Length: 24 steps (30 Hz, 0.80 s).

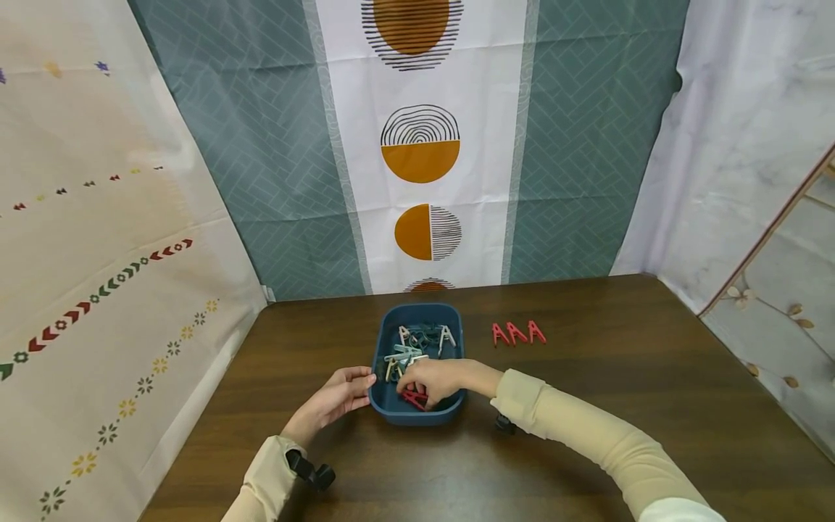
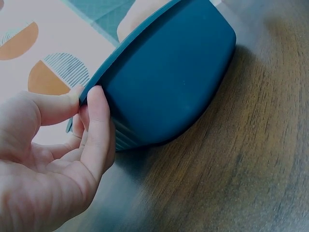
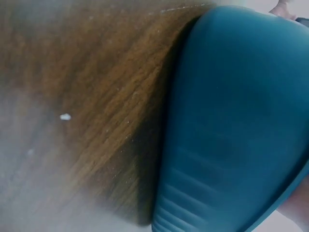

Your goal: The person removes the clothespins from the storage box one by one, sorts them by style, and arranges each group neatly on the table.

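Note:
A blue plastic bin (image 1: 417,418) stands on the table with several clothespins inside, in white, pale blue, cream and dark teal. A red clothespin (image 1: 414,399) lies at the bin's near end. Over that clothespin my right hand (image 1: 438,378) reaches in with fingers pointing down; whether they grip it cannot be made out. In the right wrist view the bin's outer wall (image 3: 236,111) hides the fingers. My left hand (image 1: 339,397) pinches the bin's left rim. The left wrist view shows thumb and forefinger (image 2: 98,108) on either side of that rim.
Three red clothespins (image 1: 517,333) lie in a row right of the bin, toward the back of the brown wooden table (image 1: 587,341). Patterned cloths hang behind the table (image 1: 433,254) and along both sides.

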Available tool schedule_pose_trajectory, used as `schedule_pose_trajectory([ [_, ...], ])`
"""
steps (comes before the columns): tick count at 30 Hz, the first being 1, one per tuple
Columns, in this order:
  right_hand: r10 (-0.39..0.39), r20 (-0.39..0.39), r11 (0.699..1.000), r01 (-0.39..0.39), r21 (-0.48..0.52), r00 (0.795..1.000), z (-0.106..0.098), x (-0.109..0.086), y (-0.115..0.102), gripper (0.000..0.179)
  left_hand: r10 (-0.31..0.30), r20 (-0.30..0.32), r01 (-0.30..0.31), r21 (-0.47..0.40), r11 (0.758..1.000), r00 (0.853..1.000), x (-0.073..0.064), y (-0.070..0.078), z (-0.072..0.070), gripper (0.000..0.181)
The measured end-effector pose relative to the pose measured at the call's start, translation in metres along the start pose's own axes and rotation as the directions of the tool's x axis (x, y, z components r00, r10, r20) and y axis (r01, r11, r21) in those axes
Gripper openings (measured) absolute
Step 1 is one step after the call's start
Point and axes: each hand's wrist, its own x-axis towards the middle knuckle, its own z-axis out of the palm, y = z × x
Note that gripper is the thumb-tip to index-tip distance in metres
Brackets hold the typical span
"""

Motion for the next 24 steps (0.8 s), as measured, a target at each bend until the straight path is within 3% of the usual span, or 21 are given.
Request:
schedule_pose_trajectory([
  [7, 0.046, -0.044, 0.996, -0.042, 0.083, 0.998, -0.008, -0.009, -0.001, 0.052, 0.011, -0.004, -0.011, -0.008, 1.000, 1.000, 0.000, -0.001, 0.001, 0.047],
  [24, 0.115, -0.153, 0.983, -0.090, 0.160, 0.982, -0.027, -0.040, 0.007, 0.061, 0.011, -0.008, -0.011, -0.001, 1.000, 1.000, 0.000, -0.002, 0.000, 0.048],
])
